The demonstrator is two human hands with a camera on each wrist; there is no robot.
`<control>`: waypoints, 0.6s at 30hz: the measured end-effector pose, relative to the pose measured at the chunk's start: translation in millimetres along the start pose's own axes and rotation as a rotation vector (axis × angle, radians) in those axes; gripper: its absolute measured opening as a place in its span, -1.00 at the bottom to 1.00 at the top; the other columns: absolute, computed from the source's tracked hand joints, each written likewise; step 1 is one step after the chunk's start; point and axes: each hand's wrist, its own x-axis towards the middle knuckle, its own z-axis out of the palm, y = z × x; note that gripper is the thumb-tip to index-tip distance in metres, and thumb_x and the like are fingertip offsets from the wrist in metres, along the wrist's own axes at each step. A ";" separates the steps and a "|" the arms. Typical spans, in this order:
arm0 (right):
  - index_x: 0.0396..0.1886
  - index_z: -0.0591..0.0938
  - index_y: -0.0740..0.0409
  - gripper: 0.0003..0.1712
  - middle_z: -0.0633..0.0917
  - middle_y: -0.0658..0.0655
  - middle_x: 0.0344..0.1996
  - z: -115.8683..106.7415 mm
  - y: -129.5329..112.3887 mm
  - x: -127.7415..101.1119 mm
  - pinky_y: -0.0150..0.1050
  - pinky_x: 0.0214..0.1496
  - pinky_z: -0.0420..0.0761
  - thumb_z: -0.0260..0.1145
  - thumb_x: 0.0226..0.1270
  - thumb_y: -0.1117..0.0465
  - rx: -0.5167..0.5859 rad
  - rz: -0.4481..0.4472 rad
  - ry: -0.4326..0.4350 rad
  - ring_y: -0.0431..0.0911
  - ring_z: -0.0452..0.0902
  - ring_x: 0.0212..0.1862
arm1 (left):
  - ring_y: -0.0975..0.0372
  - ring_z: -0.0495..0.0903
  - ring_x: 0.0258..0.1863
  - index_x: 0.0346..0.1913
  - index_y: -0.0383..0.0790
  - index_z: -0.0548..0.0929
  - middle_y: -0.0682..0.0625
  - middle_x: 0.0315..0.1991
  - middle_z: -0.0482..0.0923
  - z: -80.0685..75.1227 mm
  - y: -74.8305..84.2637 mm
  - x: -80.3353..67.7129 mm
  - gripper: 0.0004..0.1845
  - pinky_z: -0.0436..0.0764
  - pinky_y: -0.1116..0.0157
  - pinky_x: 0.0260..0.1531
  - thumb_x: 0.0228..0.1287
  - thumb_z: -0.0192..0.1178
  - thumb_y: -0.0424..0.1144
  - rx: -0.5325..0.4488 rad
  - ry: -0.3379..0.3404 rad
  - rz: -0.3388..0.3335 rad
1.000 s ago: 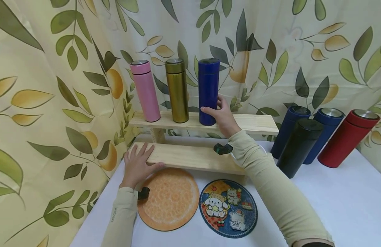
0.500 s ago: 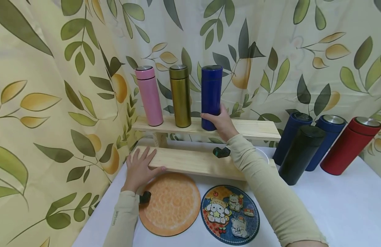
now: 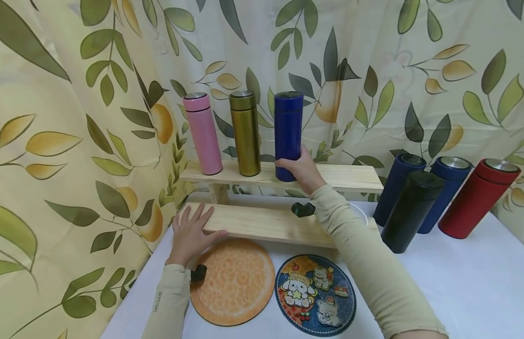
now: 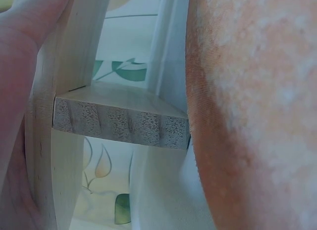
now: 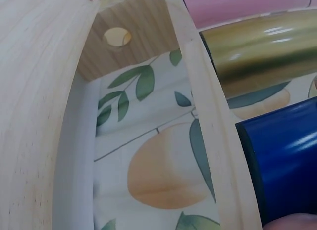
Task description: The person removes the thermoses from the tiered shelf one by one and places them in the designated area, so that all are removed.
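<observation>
"Two hands show here. What is the left one up to?"

"At far left, the left hand [image 3: 192, 238] rests on the end of the lower board [image 3: 262, 223], its fingers spread."

"And next along?"

"A pink bottle [image 3: 203, 136] stands upright on the upper board [image 3: 351, 176]. Nearer us, an orange round mat [image 3: 232, 282] lies on the white surface [image 3: 461, 282], just beside the left wrist. Then comes a gold bottle [image 3: 246, 136], up beside the pink one."

"Where's the royal blue bottle?"

"Right of the gold one, upright at the upper board. The royal blue bottle [image 3: 288, 127] is in the right hand [image 3: 304, 172], thumb and fingers gripping it low down."

"What's in front of that?"

"A cartoon-patterned round mat [image 3: 315, 295], near the orange one."

"And the far right?"

"A cluster on the surface: a navy bottle [image 3: 397, 186] behind a black bottle [image 3: 410, 214], then a blue bottle with a steel-topped lid [image 3: 446, 190], and a red bottle [image 3: 478, 200] at the end."
</observation>
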 end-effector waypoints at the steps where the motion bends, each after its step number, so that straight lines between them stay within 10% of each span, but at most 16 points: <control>1: 0.66 0.14 0.21 0.01 0.41 0.35 0.47 0.1 -0.5 -0.3 0.20 0.46 0.40 0.43 0.29 0.29 -0.007 0.001 -0.002 0.25 0.41 0.41 | -0.33 -0.08 0.64 0.65 -0.08 0.38 -0.22 0.67 0.17 -0.1 -0.1 -0.1 0.07 -0.23 -0.44 0.45 0.22 0.34 0.48 -0.001 0.000 -0.001; 18: 0.72 0.06 0.10 0.13 0.38 0.32 0.51 -11.4 -9.3 -30.0 0.29 0.46 0.38 0.44 0.23 0.29 -0.069 -0.001 -0.054 0.26 0.38 0.44 | -0.34 -0.04 0.63 0.64 -0.11 0.40 -0.23 0.66 0.20 -2.1 2.4 -0.8 0.05 -0.19 -0.45 0.44 0.23 0.36 0.44 0.009 0.007 0.013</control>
